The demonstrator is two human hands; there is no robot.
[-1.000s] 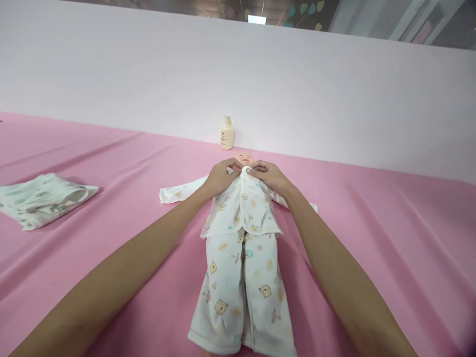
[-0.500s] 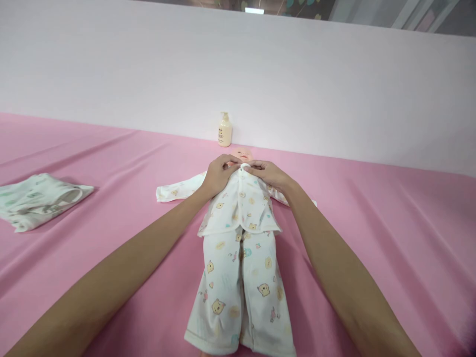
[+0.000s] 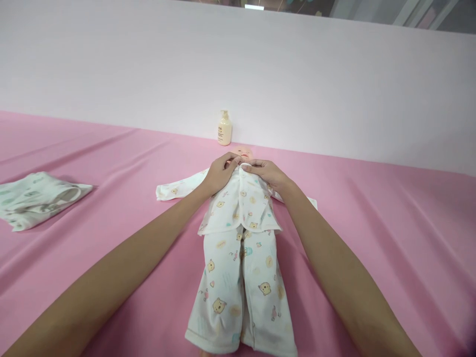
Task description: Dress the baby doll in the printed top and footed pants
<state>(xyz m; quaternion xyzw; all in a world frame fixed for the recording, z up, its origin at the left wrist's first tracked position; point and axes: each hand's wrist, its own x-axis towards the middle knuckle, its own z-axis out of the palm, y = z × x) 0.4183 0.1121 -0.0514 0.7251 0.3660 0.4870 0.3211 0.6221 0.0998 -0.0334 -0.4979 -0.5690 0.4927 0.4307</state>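
A baby doll (image 3: pixel 242 149) lies on its back with its head toward the wall. It wears a white bear-print jacket (image 3: pixel 240 203) and matching trousers (image 3: pixel 223 287). At the neckline, my left hand (image 3: pixel 222 171) pinches the left side of the jacket's collar, fingers bent. My right hand (image 3: pixel 266 172) grips the collar's right side, thumb on top of the cloth. The front edges meet down the middle of the chest. Both sleeves spread outward, the right one partly behind my forearm. My hands hide the doll's neck.
A cream pump bottle (image 3: pixel 224 130) stands behind the doll's head, close to the white wall (image 3: pixel 334 94). On the far left lies a folded white garment with a green print (image 3: pixel 40 198). Pink cloth (image 3: pixel 372 238) with creases covers the surface.
My left hand's fingers have shifted slightly at the collar, with the thumb now nearer the fingertips. The right hand keeps nearly the same place. The view has tilted a little.
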